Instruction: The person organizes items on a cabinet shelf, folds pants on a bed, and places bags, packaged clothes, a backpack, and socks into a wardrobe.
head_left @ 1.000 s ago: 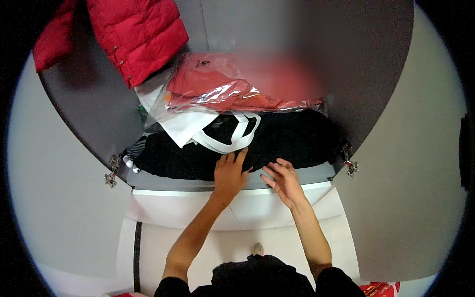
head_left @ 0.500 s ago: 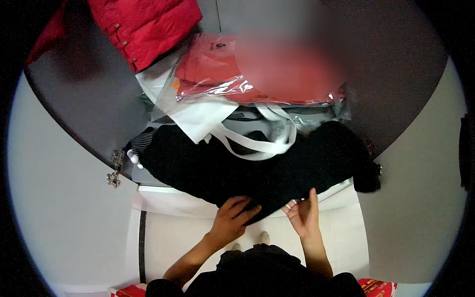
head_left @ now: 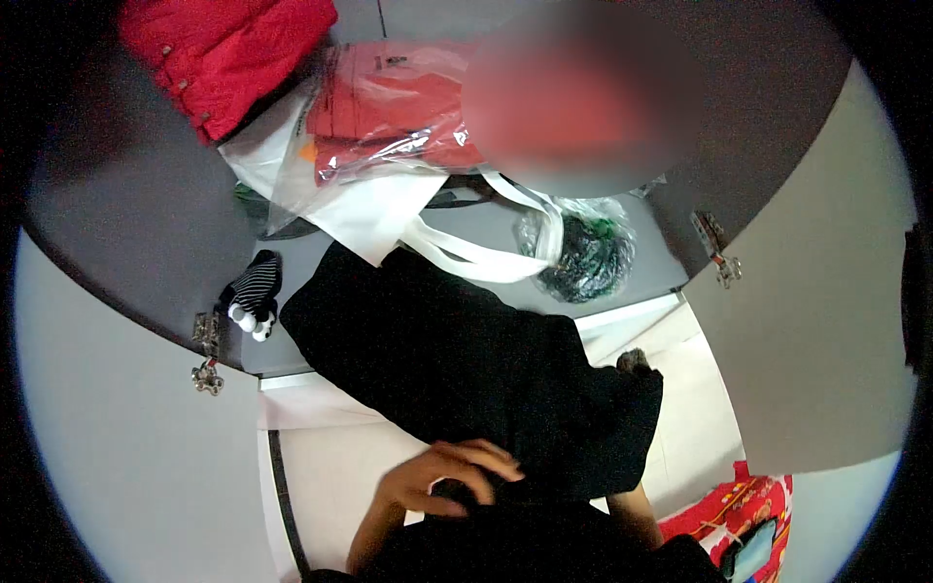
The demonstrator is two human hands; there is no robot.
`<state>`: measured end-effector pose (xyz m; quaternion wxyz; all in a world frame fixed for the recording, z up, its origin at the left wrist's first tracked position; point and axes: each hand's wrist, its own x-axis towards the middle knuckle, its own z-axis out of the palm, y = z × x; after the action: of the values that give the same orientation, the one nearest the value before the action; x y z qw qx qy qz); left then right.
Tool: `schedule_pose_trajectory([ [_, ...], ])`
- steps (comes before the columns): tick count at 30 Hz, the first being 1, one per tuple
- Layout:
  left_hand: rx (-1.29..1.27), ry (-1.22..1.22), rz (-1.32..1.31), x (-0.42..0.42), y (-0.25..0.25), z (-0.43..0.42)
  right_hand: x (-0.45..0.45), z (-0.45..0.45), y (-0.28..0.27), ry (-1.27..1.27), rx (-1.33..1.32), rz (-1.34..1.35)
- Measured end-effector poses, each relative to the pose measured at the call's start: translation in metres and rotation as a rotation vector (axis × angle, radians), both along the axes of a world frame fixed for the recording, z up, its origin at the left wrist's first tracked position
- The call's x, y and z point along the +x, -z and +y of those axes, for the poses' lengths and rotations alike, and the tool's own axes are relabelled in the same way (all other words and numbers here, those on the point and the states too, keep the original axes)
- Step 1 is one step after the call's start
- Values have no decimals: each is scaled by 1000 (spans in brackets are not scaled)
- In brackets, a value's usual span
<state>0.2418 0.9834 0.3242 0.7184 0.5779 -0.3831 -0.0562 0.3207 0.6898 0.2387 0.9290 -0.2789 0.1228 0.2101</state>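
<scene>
A black cloth garment lies folded, partly inside the cabinet compartment and partly over its front edge toward my body. My left hand is at the garment's near edge, its fingers curved and the thumb apart from them. Of my right arm only the forearm shows; the hand is hidden by the garment's right end. A small greyish-brown bit peeks out at that end, too unclear to name. Black-and-white striped socks with white pale tips lie left of the garment.
Behind lie a white bag with handles, red clothing in clear plastic, and a clear plastic bag with dark green contents. A red quilted jacket is at upper left. Open doors with hinges flank the compartment.
The garment's right end has come toward me, baring the plastic bag behind it. My right hand has gone out of sight under the cloth. The left hand's grip has loosened.
</scene>
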Motion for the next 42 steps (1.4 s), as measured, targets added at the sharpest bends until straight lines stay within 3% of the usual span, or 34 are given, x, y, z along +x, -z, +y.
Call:
schedule_pose_trajectory([
  [2, -435, 326, 306, -25, 55, 31, -21, -14, 10, 52, -26, 16],
  [5, -250, 289, 561, -58, 161, 82, -54, -34, 24, 143, -61, 37],
  [6, -185, 278, 645, -60, 162, 73, -66, -41, 28, 180, -73, 45],
  [8, -161, 232, 820, -57, 159, 54, -87, -53, 35, 251, -93, 51],
  [12, -519, 24, 1053, -34, 155, 21, -145, -85, 48, 430, -117, 68],
  [15, -595, -40, 1148, -30, 156, -3, -195, -116, 53, 584, -116, 69],
  [21, -487, 55, 1290, -46, 155, -109, -331, -202, 60, 957, -118, 47],
  [28, -281, 236, 1382, -104, 146, -293, -524, -292, 84, 1350, -108, 63],
  [33, -131, 405, 1387, -155, 121, -439, -623, -308, 120, 1547, -73, 94],
  [37, -33, 536, 1328, -199, 76, -557, -645, -299, 160, 1595, -55, 151],
  [39, 6, 599, 1268, -224, 51, -612, -643, -296, 175, 1583, 101, 233],
  [40, 33, 635, 1205, -241, 40, -636, -643, -297, 173, 1581, 399, 275],
  [42, 104, 736, 972, -275, 16, -679, -650, -291, 180, 1427, 75, 568],
])
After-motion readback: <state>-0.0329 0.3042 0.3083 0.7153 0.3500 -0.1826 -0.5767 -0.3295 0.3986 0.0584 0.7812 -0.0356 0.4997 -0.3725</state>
